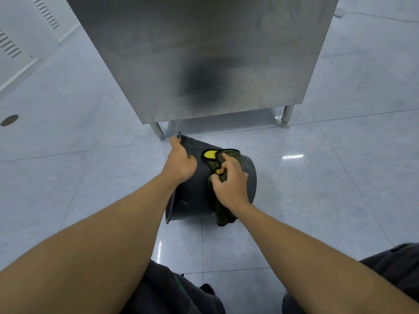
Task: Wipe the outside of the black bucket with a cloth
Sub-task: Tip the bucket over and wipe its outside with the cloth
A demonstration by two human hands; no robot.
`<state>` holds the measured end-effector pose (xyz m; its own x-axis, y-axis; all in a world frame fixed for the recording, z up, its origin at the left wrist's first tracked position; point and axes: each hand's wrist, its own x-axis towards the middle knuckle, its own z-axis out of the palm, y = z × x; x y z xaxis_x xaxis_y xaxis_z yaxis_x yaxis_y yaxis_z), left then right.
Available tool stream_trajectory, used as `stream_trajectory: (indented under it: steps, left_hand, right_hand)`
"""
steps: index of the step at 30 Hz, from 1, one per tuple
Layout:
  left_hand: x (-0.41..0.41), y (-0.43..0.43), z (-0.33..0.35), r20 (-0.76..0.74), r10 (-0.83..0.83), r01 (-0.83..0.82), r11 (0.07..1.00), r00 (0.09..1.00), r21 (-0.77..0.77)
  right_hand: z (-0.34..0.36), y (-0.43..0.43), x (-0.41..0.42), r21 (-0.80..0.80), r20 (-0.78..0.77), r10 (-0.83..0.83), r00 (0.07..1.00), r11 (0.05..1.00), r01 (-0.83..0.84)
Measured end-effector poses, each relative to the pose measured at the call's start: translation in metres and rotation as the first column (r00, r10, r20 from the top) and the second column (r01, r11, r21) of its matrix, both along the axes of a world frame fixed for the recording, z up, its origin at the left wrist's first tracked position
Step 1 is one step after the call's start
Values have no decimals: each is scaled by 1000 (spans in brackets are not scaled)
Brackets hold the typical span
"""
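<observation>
bucket (195,189) interior unseen, cloth (223,214) partly under right hand (231,184)

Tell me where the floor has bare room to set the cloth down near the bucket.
Bare tiled floor lies to the right of the black bucket, below the steel cabinet. More bare tile lies to its left, toward the floor drain. It is crowded on the bucket, where the left hand grips the rim and the right hand presses the cloth.

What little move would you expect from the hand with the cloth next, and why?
Probably a sweep of the cloth down the bucket's side. The right hand presses it on the upper wall, the left hand steadies the rim, and the wall below looks uncovered.
</observation>
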<state>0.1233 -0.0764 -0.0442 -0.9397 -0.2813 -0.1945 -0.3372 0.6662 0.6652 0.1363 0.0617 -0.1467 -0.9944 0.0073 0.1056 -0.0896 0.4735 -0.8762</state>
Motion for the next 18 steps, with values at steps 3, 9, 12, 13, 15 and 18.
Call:
stream_trajectory:
  steps: [3, 9, 12, 13, 15, 18]
  left_hand:
    - [-3, 0, 2, -23, 14, -13, 1000, 1000, 20]
    - [0, -1, 6, 15, -23, 23, 999, 1000, 37]
    - [3, -1, 7, 87, -80, 79, 997, 993, 15]
    - [4, 1, 7, 101, -73, 67, 996, 992, 59]
    - [3, 5, 7, 100, -41, 28, 990, 994, 136]
    - [3, 15, 6, 47, -36, 31, 993, 998, 112]
  right_hand:
    - [18, -12, 7, -76, -124, 200, 972, 975, -211]
    - [10, -5, 5, 174, -134, 225, 965, 964, -200]
    - [-4, 14, -2, 280, 36, 50, 998, 958, -58]
    - [-8, 20, -4, 279, 101, -4, 995, 960, -24]
    - [-10, 26, -8, 237, 189, -99, 977, 970, 52]
    - [-4, 24, -8, 134, 233, -212, 949, 974, 185]
